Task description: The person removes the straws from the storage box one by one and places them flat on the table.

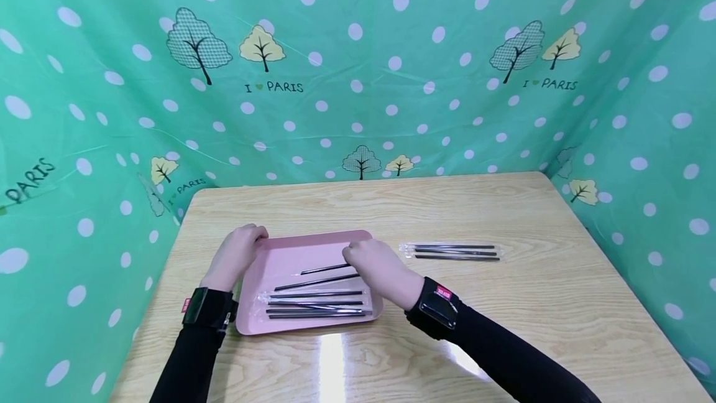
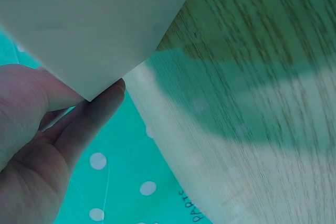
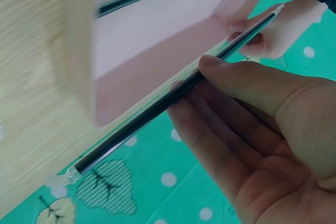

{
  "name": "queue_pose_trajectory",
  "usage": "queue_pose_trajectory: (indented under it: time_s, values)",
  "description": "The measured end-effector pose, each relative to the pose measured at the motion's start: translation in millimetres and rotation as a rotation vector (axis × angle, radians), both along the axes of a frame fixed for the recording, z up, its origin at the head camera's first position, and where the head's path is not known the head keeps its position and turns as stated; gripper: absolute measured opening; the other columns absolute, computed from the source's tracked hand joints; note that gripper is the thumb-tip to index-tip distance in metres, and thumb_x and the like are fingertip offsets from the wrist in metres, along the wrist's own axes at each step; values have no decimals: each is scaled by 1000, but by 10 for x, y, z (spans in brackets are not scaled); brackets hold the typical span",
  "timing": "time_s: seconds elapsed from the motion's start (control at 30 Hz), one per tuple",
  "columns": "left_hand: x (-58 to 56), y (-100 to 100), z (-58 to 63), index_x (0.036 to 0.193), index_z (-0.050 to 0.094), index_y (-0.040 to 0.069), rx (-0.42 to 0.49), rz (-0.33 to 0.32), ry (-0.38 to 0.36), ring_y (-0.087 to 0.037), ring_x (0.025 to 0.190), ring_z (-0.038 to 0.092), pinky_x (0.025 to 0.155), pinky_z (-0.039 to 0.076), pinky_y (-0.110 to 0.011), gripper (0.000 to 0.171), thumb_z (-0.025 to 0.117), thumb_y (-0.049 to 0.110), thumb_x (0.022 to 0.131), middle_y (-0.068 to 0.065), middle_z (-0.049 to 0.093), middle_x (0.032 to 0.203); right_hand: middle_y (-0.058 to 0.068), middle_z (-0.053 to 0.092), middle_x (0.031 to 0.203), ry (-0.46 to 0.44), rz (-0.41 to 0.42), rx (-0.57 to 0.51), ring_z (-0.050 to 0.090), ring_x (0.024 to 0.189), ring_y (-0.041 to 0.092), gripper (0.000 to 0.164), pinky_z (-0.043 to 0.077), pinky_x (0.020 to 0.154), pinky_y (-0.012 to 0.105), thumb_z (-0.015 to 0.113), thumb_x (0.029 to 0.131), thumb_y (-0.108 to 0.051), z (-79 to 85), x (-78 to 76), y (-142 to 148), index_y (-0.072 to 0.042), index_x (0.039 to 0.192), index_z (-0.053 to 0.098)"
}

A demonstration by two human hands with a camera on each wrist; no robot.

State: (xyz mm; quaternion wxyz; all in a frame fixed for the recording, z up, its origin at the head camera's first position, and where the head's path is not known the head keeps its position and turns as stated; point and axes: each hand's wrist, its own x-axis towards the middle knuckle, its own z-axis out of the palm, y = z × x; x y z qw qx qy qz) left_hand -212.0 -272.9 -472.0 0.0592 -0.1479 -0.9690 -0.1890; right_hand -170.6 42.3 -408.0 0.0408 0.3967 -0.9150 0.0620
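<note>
My right hand [image 1: 386,272] pinches a black straw in a clear wrapper [image 3: 139,119] between thumb and fingertips, over the right part of a pink tray [image 1: 279,257]. The wrapper's crimped ends stick out on both sides of the fingers. Thumb and fingers of my left hand [image 1: 237,257] pinch the tray's far left corner; the left wrist view shows that corner [image 2: 89,72] between them. Inside the tray lie several wrapped black straws [image 1: 316,303], mostly side by side towards the near edge, with one slanting a little behind them.
To the right of the tray, a small group of wrapped black straws [image 1: 455,252] lies on the wooden table [image 1: 503,316]. A green dotted cloth [image 1: 358,104] hangs behind the table and along both its sides.
</note>
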Motion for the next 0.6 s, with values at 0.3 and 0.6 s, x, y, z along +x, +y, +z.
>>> queue_pose_trajectory:
  time_s: [0.3,0.6]
  values:
    - [6,3,-12,97,74,-3,16,0,-13,-34,85,69,77,60,-48,11,65,-10,94,-15,69,87,2,66,76,57,-52,-32,63,68,16,17,55,56,30,70,86,12,-109,7,522,-6,85,70]
    - [3,8,5,98,74,-3,21,18,-15,-35,86,70,77,60,-49,13,63,-10,96,-16,70,89,1,68,77,43,-156,-118,67,70,18,19,58,61,30,74,84,11,-263,24,1092,-7,83,69]
